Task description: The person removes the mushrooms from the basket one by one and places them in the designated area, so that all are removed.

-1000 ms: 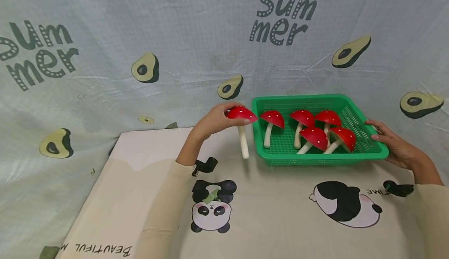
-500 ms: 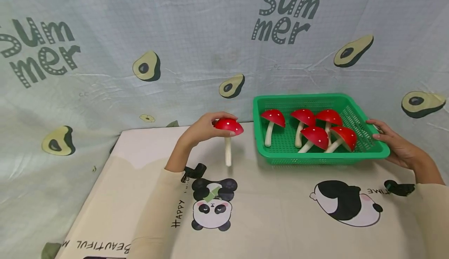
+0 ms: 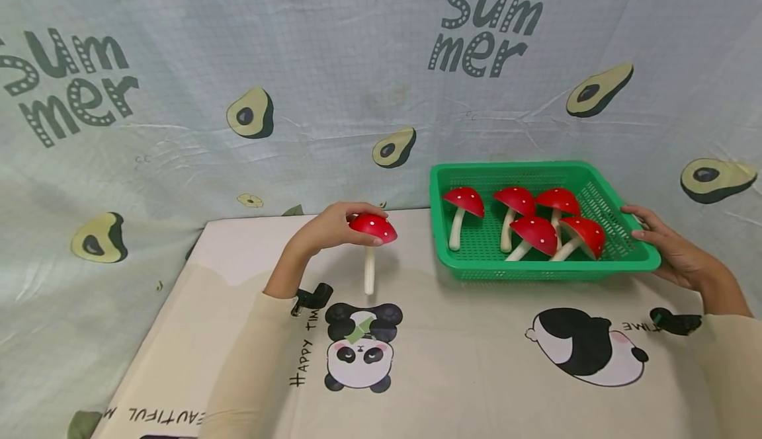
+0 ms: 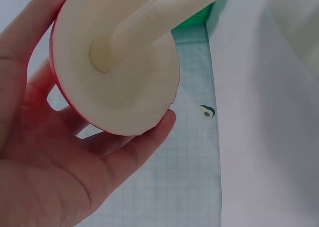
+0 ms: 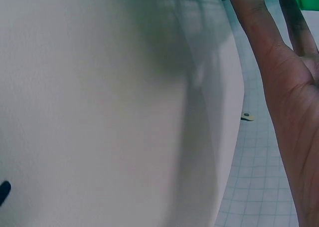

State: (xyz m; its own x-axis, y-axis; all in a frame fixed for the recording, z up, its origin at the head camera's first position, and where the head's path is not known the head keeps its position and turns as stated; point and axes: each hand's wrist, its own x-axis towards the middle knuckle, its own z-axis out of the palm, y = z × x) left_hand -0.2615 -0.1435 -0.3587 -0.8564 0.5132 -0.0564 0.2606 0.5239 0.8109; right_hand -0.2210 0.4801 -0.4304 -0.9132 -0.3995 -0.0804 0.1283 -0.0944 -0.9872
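My left hand [image 3: 333, 229] grips a toy mushroom [image 3: 374, 227] by its red, white-dotted cap, its pale stem pointing down close over the table. The left wrist view shows the cap's cream underside [image 4: 119, 97] with fingers [image 4: 144, 144] bent around its edge. To the right stands a green plastic basket [image 3: 553, 266] with several more red-capped mushrooms [image 3: 464, 202] lying in it. My right hand [image 3: 678, 248] holds the basket's right end, thumb and a finger at the rim; in the right wrist view its fingertips are cut off at the top.
A pale cloth with panda prints [image 3: 358, 350] covers the table [image 3: 464, 359]. Behind it hangs a light curtain [image 3: 333, 62] printed with avocados, close behind the basket. A dark object [image 3: 169, 436] shows at the bottom left edge.
My left hand has carried the mushroom leftward from beside the basket and lower, toward the table above the panda print. The right hand and the basket have stayed put.
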